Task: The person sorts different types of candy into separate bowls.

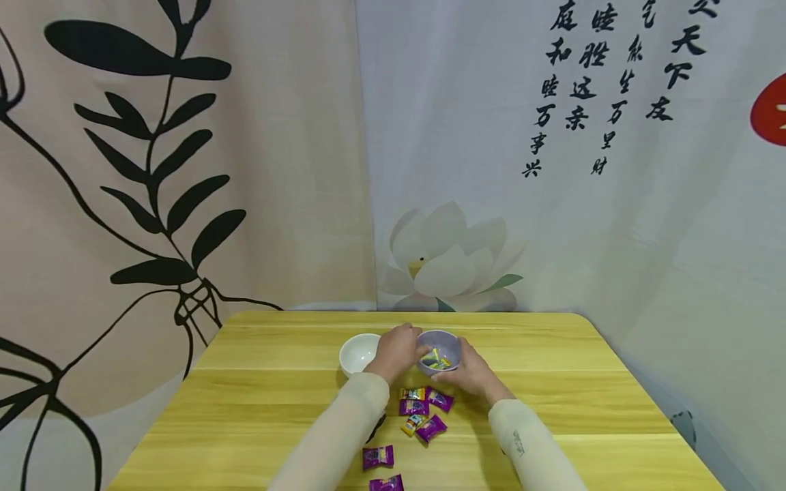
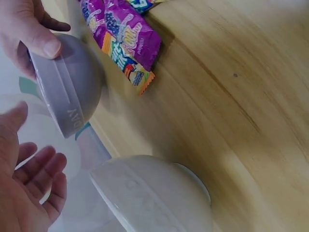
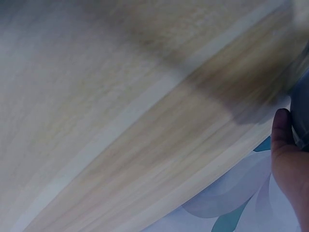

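Observation:
A grey-purple bowl (image 1: 451, 344) near the table's far edge holds several yellow-green wrapped candies (image 1: 437, 360). My right hand (image 1: 474, 372) grips this bowl from the right; the left wrist view shows its thumb against the outer wall. My left hand (image 1: 398, 349) hovers at the bowl's left side, fingers loosely bent, and in the left wrist view a gap separates the left hand (image 2: 26, 179) from the bowl (image 2: 77, 82). Just left of that hand stands a white bowl (image 1: 355, 353), partly hidden by it. The right wrist view catches only part of the right hand (image 3: 292, 169) and a dark bowl edge.
Several purple and yellow wrapped candies (image 1: 414, 407) lie in a cluster in front of the bowls. Two purple candies (image 1: 377, 457) lie closer to the near edge. A dark object (image 1: 376, 428) is mostly covered by the left sleeve. Behind the wooden table (image 1: 258, 382) hangs a printed curtain.

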### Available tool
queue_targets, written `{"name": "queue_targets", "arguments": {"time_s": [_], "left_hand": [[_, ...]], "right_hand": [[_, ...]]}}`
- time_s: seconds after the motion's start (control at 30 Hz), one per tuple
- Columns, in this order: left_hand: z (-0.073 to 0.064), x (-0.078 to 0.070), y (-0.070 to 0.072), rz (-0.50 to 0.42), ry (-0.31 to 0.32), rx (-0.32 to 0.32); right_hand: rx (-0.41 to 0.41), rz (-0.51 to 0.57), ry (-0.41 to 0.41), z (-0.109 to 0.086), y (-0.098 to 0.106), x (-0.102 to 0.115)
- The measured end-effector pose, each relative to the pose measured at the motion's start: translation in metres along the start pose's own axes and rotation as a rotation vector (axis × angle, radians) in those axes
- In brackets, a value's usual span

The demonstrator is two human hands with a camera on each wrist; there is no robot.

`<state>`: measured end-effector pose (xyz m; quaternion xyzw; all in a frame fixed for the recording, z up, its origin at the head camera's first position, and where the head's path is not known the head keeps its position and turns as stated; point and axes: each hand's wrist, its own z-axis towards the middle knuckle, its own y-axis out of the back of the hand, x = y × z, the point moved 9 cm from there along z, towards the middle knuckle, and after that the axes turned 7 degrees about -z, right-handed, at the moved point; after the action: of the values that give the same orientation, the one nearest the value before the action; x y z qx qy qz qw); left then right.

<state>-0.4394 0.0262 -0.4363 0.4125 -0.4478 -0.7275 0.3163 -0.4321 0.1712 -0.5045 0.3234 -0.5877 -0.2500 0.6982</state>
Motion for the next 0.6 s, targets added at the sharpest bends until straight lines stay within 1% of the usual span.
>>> {"name": "queue_targets", "arguments": {"time_s": [0.07,0.2,0.43,0.6], "left_hand": [[-0.001,0.001,0.0,-0.003,0.017,0.014],[-0.004,0.0,0.002,-0.006,0.02,0.004],[-0.014,0.0,0.01,-0.02,-0.022,-0.026],[-0.026,0.001,0.013,-0.045,-0.037,-0.024]], "right_hand": [[0.0,0.001,0.009,0.0,-0.001,0.001],[0.002,0.013,0.012,0.0,-0.001,0.001],[0.012,0.001,-0.02,-0.002,-0.001,0.0],[0.018,0.01,-0.037,-0.001,-0.002,-0.001]]}}
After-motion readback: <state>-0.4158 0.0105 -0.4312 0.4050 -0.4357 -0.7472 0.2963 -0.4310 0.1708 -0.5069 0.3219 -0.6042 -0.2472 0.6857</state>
